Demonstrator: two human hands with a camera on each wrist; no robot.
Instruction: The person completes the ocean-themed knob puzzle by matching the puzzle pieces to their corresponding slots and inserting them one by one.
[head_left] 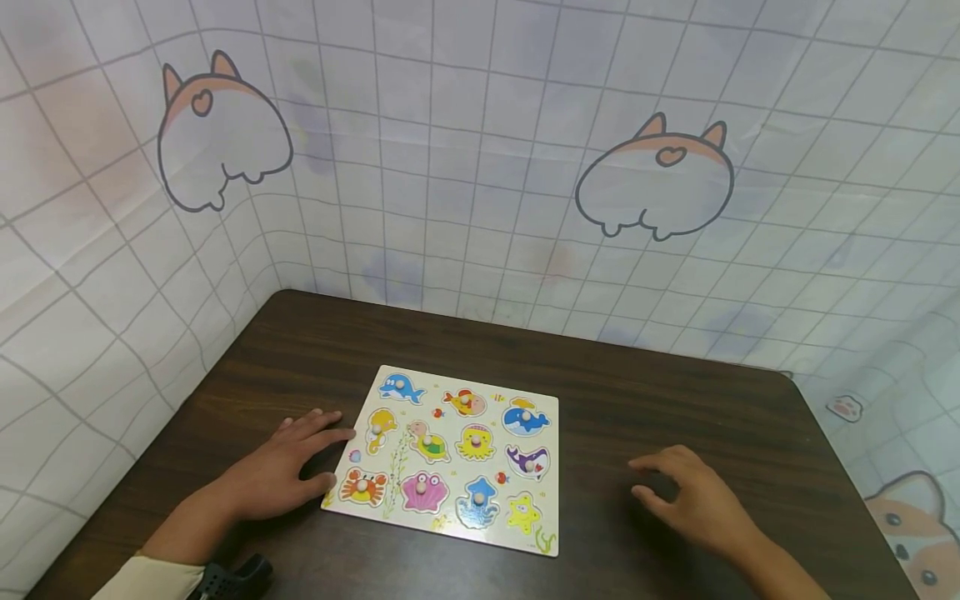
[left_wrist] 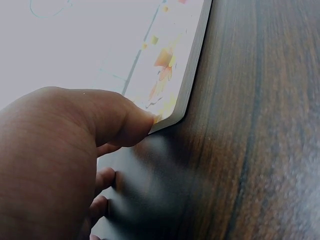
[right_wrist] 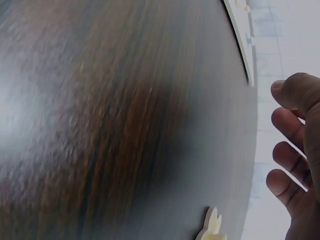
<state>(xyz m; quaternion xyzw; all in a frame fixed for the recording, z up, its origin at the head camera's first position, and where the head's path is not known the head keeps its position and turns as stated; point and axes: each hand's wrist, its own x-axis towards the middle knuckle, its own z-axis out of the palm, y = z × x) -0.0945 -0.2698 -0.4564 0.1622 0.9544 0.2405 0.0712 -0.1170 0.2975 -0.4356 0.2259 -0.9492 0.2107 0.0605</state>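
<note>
A wooden peg puzzle board (head_left: 442, 398) with sea-animal pictures lies flat on the table. Round knobs stand on most of them, such as the crab (head_left: 363, 487) and the squid (head_left: 477, 502); on the yellow starfish (head_left: 523, 512) I make out no knob. My left hand (head_left: 273, 473) rests at the board's left edge, thumb (left_wrist: 125, 120) touching its near corner and fingers spread. To the right of the board, my right hand (head_left: 701, 504) hovers with loosely bent fingers around nothing. A small pale-yellow wooden piece (right_wrist: 212, 228), partly cut off, lies on the table in the right wrist view.
The dark wood-grain table (head_left: 600, 367) extends around the board. White grid-patterned cloth (head_left: 465, 167) with cartoon corgi drawings hangs behind it and at both sides. A dark band (head_left: 236, 578) is worn on my left wrist, beside a cream sleeve.
</note>
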